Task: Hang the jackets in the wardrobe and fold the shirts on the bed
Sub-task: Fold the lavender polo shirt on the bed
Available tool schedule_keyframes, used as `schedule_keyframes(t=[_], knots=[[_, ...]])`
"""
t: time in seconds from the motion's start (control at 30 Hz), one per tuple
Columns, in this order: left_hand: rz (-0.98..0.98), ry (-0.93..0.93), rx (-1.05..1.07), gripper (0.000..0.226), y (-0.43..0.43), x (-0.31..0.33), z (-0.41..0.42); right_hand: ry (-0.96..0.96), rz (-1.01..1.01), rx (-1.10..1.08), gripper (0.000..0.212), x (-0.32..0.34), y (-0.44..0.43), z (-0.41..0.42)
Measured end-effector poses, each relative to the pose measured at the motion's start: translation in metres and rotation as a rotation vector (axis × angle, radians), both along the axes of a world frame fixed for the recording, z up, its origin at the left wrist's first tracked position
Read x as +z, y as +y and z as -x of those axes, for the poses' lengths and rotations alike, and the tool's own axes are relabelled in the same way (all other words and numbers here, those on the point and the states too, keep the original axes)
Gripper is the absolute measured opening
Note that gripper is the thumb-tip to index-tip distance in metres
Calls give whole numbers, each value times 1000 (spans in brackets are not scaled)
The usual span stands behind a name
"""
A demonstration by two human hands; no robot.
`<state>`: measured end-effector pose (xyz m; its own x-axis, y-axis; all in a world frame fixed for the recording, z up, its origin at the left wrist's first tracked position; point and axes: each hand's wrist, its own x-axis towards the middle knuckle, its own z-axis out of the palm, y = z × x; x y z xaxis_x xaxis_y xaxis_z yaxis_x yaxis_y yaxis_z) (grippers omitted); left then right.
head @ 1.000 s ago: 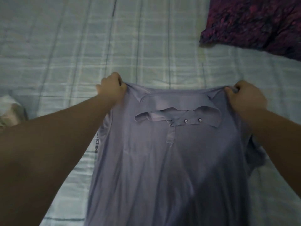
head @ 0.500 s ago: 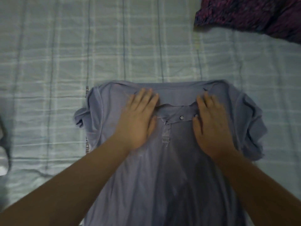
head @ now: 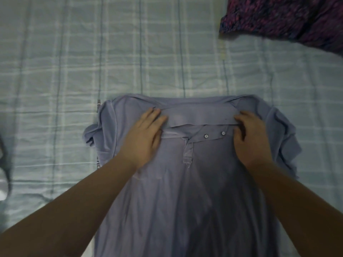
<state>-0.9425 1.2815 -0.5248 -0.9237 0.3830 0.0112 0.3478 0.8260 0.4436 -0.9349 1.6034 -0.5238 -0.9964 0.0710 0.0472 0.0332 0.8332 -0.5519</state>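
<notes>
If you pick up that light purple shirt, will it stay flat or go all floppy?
Probably floppy: the shirt lies in soft wrinkles and its sleeve bunches up. Likely light too, since the thin collar flattens under the left hand. It shouldn't roll or break.

Dim, bluish light, soft focus, grainy

Shirt [head: 185, 201] hem cut off btm, dark obj [head: 7, 175] left edge unclear
</notes>
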Motion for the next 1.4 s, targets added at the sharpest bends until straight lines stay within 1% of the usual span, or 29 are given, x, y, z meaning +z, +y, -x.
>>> schedule_keyframes(t=[0.03, 0.1, 0.17, 0.27, 0.37, 0.4, 0.43, 0.5, 0.57, 0.6, 0.67, 0.7, 0.73, 0.77, 0.83, 0.9, 1.0, 1.1, 1.23, 1.4], knots=[[-75, -4, 102, 47, 0, 2, 1, 1, 34, -52, 34, 1, 0, 5], [-188, -71, 284, 52, 4, 7, 4, -61, 73, -111, 36, 5, -1, 15], [-260, -165, 338, 60, 7, 9, 7, -145, 84, -137, 37, 6, -1, 21], [-381, -230, 439, 57, 6, 10, 13, -203, 79, -151, 35, 7, 3, 25], [-526, -242, 625, 54, -1, 10, 18, -141, 57, -117, 38, 12, 10, 29], [-555, -241, 640, 54, -4, 11, 18, -114, 34, -105, 39, 14, 14, 30], [-551, -234, 613, 55, -7, 11, 18, -103, 2, -92, 38, 15, 16, 30], [-449, -215, 486, 58, -10, 9, 17, -123, -131, -37, 35, 14, 19, 29], [-269, -177, 372, 56, -11, 10, 16, -135, -306, 26, 34, 11, 19, 23], [-157, -151, 323, 54, -11, 12, 16, -133, -354, 30, 36, 11, 18, 19], [68, -80, 241, 54, -9, 18, 14, -94, -349, 24, 50, 14, 14, 13], [140, -55, 219, 58, -7, 22, 13, -56, -318, 41, 59, 16, 10, 11], [170, -44, 203, 62, -2, 26, 11, -13, -288, 78, 66, 19, 6, 10], [177, -33, 180, 66, 5, 29, 9, 22, -269, 128, 68, 21, 0, 11], [191, -7, 110, 69, 24, 29, 4, 50, -290, 226, 65, 21, -14, 12], [203, -32, 84, 67, 37, 21, -3, 5, -344, 273, 64, 14, -26, 11], [243, -78, 102, 68, 35, 2, -7, -105, -433, 269, 67, -2, -29, 6], [269, -67, 58, 65, 26, -13, -5, -128, -471, 282, 68, -16, -22, 5], [306, -82, 38, 65, 20, -24, -3, -132, -469, 284, 70, -26, -20, 6], [284, -191, 27, 68, 19, -15, 0, -175, -436, 293, 72, -12, -22, 8]])
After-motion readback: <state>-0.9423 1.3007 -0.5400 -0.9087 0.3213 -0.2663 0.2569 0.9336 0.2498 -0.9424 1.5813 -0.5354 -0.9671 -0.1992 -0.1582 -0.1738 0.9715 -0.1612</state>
